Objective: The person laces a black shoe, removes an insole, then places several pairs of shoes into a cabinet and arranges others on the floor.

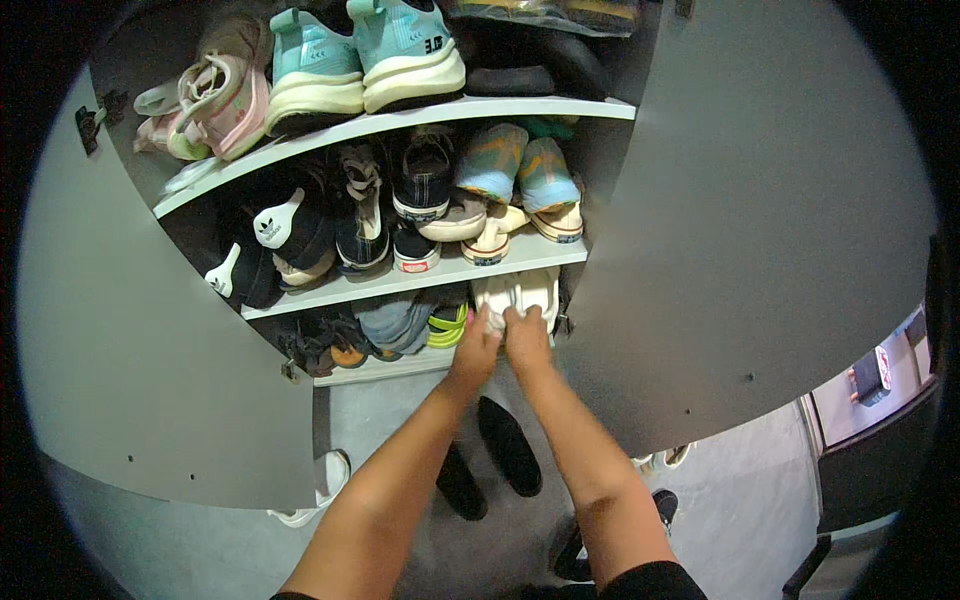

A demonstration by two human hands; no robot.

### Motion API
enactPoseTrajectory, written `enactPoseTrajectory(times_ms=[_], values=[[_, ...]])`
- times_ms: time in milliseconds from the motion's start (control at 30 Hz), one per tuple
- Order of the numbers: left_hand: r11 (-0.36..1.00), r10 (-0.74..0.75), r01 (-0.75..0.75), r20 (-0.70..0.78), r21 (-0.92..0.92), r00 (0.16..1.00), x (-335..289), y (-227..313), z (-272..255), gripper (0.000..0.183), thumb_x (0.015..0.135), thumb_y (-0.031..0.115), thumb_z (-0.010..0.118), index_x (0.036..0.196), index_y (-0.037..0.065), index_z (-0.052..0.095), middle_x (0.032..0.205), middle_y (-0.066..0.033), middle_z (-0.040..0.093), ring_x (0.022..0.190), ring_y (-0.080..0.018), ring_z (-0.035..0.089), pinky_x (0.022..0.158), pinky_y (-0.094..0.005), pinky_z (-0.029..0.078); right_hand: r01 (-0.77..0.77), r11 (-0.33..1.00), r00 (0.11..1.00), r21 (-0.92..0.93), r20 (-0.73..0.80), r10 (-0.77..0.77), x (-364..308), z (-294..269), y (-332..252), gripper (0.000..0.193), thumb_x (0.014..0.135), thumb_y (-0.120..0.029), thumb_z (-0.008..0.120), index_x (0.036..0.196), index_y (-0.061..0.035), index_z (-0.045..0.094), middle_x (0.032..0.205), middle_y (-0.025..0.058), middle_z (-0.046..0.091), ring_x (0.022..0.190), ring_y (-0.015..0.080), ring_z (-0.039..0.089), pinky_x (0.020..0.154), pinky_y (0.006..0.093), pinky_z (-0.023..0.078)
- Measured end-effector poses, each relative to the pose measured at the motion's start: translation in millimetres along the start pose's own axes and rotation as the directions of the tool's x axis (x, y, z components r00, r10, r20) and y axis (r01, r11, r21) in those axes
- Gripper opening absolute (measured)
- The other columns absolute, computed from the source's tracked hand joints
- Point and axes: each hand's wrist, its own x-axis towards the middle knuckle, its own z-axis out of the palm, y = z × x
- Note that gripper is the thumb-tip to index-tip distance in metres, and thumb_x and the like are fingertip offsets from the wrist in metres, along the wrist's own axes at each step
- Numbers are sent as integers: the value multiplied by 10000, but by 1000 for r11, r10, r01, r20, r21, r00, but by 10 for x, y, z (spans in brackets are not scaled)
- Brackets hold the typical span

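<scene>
A pair of white shoes (517, 287) stands side by side at the right end of the cabinet's bottom shelf. My left hand (477, 348) is closed at the near end of the left shoe, its thumb on top. Beside it, my right hand (527, 336) is closed on the near end of the right shoe. The undersides of both hands' grips are hidden. Left of my left hand sit a black shoe with yellow-green straps (447, 326) and a grey-blue soft item (393, 322).
Both grey cabinet doors, left (170, 350) and right (760, 220), stand open. Sneakers crowd the middle shelf (430, 275); turquoise sneakers (408, 55) sit above. Black shoes (510, 447) are on the floor below my arms, and white shoes (330, 478) lie by the left door.
</scene>
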Motion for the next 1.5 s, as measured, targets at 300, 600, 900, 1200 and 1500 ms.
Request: enactPoseTrajectory(times_ms=[300, 600, 900, 1200, 1500], values=[[983, -174, 164, 133, 78, 976, -626, -323, 158, 563, 908, 338, 462, 1374, 38, 364, 1372, -278, 363, 1297, -389, 322, 1060, -378, 265, -407, 721, 901, 561, 117, 418, -1102, 288, -16, 466, 880, -327, 542, 1155, 35, 436, 1108, 301, 499, 1023, 458, 489, 889, 470, 386], [956, -117, 162, 191, -244, 975, -694, 15, -8, 503, 923, 298, 508, 1364, 73, 412, 1488, -243, 152, 1385, -288, 159, 1080, -358, 213, -17, 980, 989, 197, -141, 46, -978, 285, 106, 270, 833, -47, 506, 1098, -25, 554, 1207, 276, 434, 1114, 432, 449, 914, 425, 410], [995, 32, -33, -7, -99, 999, -676, 55, -245, 520, 859, 179, 603, 1338, 70, 434, 1426, -230, 320, 1333, -313, 312, 1053, -347, 290, -20, 999, 966, -46, -257, 7, 483, 68, 127, 183, 848, -72, 471, 970, 15, 576, 1027, 274, 497, 941, 413, 527, 805, 451, 456], [956, -292, 283, -181, -74, 939, -1046, -469, -496, 568, 834, 78, 604, 1363, 106, 399, 1422, -129, 355, 1250, -243, 403, 931, -335, 405, 9, 998, 926, 57, -378, 13, 376, 329, 214, 381, 763, 2, 588, 1133, -17, 499, 1232, 254, 365, 1035, 427, 474, 899, 443, 422], [643, -667, 331, -293, -691, 685, -518, 7, -1128, 662, 821, -15, 504, 1418, 2, 218, 1393, -148, 349, 1191, -237, 420, 974, -320, 348, -444, 305, 895, 842, 401, 195, -452, 1058, -1039, 288, 801, 15, 514, 1088, 13, 496, 991, 153, 562, 862, 244, 541, 732, 369, 460]])
